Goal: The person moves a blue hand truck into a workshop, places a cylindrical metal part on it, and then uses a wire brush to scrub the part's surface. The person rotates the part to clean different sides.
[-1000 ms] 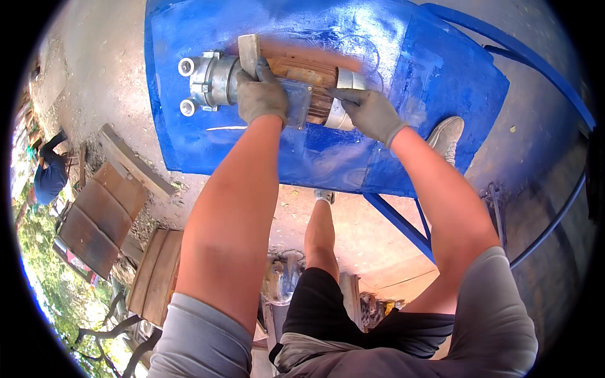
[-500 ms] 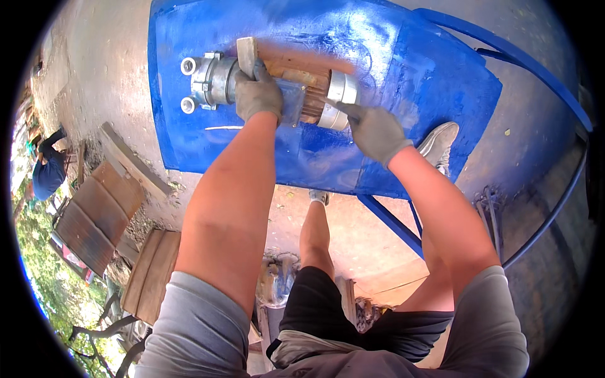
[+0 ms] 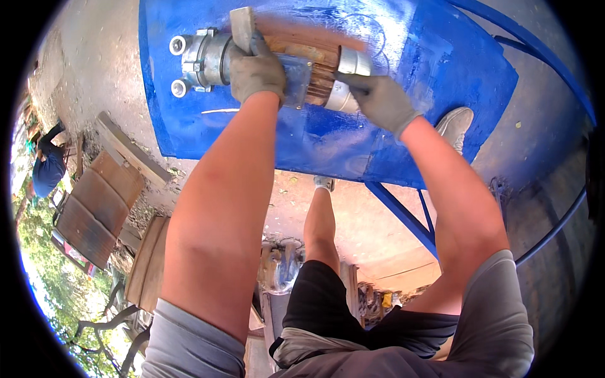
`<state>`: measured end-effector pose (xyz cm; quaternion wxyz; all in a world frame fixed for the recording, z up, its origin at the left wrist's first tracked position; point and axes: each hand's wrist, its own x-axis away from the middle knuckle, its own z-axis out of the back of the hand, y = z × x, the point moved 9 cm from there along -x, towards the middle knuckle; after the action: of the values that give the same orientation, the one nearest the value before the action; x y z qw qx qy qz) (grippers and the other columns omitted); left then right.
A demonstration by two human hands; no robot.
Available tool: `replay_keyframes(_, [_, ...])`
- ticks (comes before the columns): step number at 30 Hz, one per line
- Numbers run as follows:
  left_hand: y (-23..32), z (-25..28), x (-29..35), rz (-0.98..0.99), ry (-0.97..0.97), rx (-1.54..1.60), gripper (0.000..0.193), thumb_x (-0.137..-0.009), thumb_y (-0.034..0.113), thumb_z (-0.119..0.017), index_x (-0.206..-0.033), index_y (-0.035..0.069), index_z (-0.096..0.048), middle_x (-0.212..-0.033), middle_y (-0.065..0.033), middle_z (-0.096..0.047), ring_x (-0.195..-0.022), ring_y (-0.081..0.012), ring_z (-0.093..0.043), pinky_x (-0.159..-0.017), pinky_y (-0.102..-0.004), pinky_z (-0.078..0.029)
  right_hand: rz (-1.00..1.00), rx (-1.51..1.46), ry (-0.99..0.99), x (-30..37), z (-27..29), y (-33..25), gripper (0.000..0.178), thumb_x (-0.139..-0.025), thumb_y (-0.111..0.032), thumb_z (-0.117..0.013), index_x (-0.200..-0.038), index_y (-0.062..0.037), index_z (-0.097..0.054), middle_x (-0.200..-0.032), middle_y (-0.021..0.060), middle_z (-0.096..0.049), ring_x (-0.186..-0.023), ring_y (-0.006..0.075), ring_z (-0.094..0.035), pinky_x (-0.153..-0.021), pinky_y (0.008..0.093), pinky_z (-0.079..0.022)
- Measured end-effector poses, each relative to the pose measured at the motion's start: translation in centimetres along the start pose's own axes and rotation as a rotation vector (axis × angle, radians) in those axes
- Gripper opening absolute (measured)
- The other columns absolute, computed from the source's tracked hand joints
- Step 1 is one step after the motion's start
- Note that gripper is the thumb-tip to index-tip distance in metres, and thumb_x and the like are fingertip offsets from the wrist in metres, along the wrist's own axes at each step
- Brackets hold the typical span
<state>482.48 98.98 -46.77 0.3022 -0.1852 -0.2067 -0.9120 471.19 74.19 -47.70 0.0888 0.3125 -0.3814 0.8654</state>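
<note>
On the blue metal surface lies an electric motor with a pump head, its silver end with two round ports toward the left. The motor's ribbed middle is rusty brown, and a silver cap closes its right end. My gloved left hand is closed around the body near the pump head, with a pale grey block rising beyond the thumb. A thin dark tool is in my gloved right hand, its tip against the ribs by the cap; its exact kind is unclear.
A curved blue bar runs along the right, and a blue leg slants below the surface. My shoe is by the right edge. Brown boards lie at left, where another person is seen far off.
The view has shifted slightly, so the motor appears higher and the right shoe farther right. My left hand keeps its hold; the right hand's tool stays at the ribs, its angle slightly changed.
</note>
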Motion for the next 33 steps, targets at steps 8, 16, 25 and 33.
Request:
replay_keyframes(8, [-0.4,0.8,0.5,0.002,0.045,0.08,0.073,-0.11,0.064,-0.051,-0.155,0.007,-0.058,-0.138,-0.0259,-0.075,-0.132,-0.0463,-0.069,-0.115,-0.0493,-0.052,-0.013,0.569,-0.342,-0.8,0.6,-6.6,0.035,-0.101,-0.012,-0.058,-0.125,-0.0112,-0.084,-0.121,0.0184,-0.083,-0.11,0.0384,-0.081,-0.094,0.0457,-0.065])
replay_keyframes(16, [0.0,0.3,0.2,-0.003,0.007,0.066,0.071,-0.11,0.062,-0.052,-0.152,0.005,-0.06,-0.135,-0.0277,-0.075,-0.129,-0.0485,-0.069,-0.113,-0.052,-0.053,-0.132,0.254,-0.173,1.0,0.4,-4.3,0.059,-0.099,-0.01,-0.053,-0.151,-0.0312,-0.072,-0.126,0.0151,-0.082,-0.111,0.0352,-0.08,-0.102,0.0479,-0.062])
replay_keyframes(25, [-1.3,0.3,-0.7,0.012,0.009,0.068,0.073,-0.11,0.064,-0.051,-0.151,0.004,-0.058,-0.137,-0.0265,-0.075,-0.131,-0.045,-0.07,-0.114,-0.051,-0.053,-0.022,0.363,-0.28,-0.9,2.2,-3.7,0.046,-0.105,-0.018,-0.055,-0.143,-0.0304,-0.078,-0.107,0.0224,-0.082,-0.094,0.0391,-0.08,-0.092,0.048,-0.064])
replay_keyframes(33, [-1.5,0.0,-0.8,0.035,-0.031,-0.009,0.072,-0.11,0.062,-0.052,-0.153,0.005,-0.057,-0.138,-0.0264,-0.074,-0.131,-0.0452,-0.07,-0.114,-0.0509,-0.053,-0.281,-0.216,0.082,2.6,-2.2,-1.4,0.04,-0.103,-0.025,-0.064,-0.14,-0.031,-0.079,-0.115,0.0218,-0.08,-0.103,0.0433,-0.078,-0.097,0.0474,-0.062])
